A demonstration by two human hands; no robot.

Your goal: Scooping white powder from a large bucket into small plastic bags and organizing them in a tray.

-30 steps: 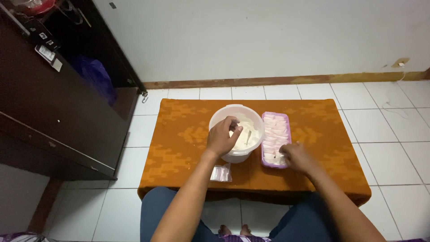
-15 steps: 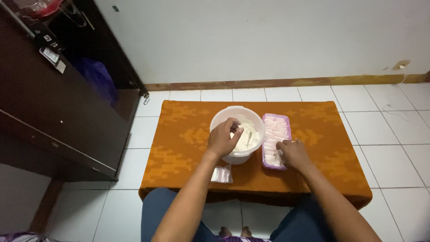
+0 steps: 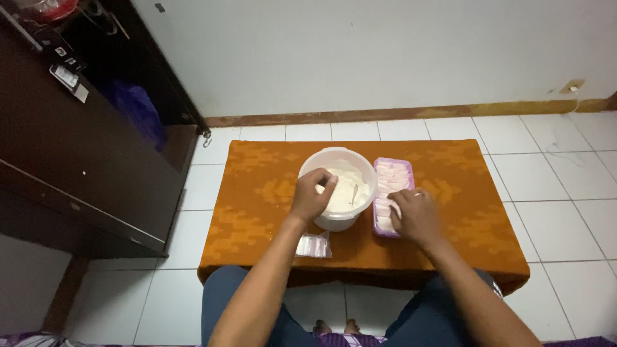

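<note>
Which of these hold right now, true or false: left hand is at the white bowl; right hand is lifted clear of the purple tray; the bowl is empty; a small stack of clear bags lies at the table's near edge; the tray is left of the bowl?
1. The left hand is at the white bowl. True: it rests on the near left rim.
2. The right hand is lifted clear of the purple tray. False: it lies on the tray's near end.
3. The bowl is empty. False: it holds a white mass with a thin utensil in it.
4. A small stack of clear bags lies near the edge of the orange table. True.
5. The tray is left of the bowl. False: it sits right of it.
</note>
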